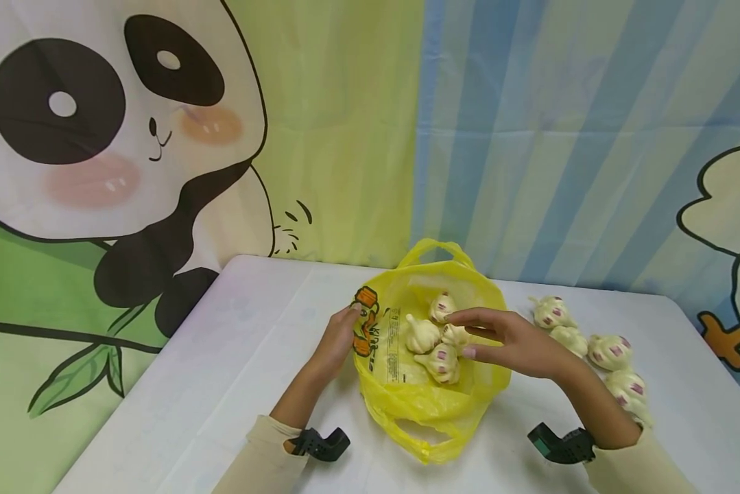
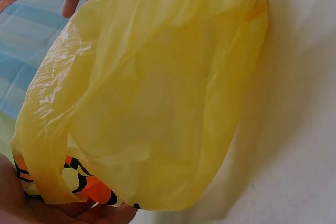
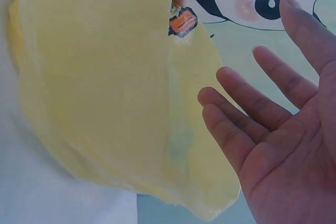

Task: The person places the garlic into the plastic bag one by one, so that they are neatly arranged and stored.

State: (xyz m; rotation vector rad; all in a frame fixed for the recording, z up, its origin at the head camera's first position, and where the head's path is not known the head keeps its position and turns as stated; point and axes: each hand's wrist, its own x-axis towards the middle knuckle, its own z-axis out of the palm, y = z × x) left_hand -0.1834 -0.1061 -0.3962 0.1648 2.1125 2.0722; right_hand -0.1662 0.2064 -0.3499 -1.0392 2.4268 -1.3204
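Observation:
A yellow plastic bag [image 1: 376, 401] lies with its mouth spread wide in the head view, its two loop handles at front and back. Several garlic bulbs [image 1: 442, 363] sit inside it. My left hand [image 1: 339, 343] grips the bag's left rim beside the orange print; in the left wrist view some fingers [image 2: 100, 213] show below the bag's edge. Over the right side of the mouth hovers my right hand [image 1: 518, 343], fingers extended and apart from the thumb, holding nothing. The right wrist view shows its bare palm [image 3: 294, 150]. The bag wall hides the bulbs in both wrist views.
More garlic bulbs [image 1: 610, 352] lie in a loose line on the white table [image 1: 252, 329], right of the bag and partly behind my right forearm. A printed curtain [image 1: 345, 137] with a panda hangs along the table's back edge.

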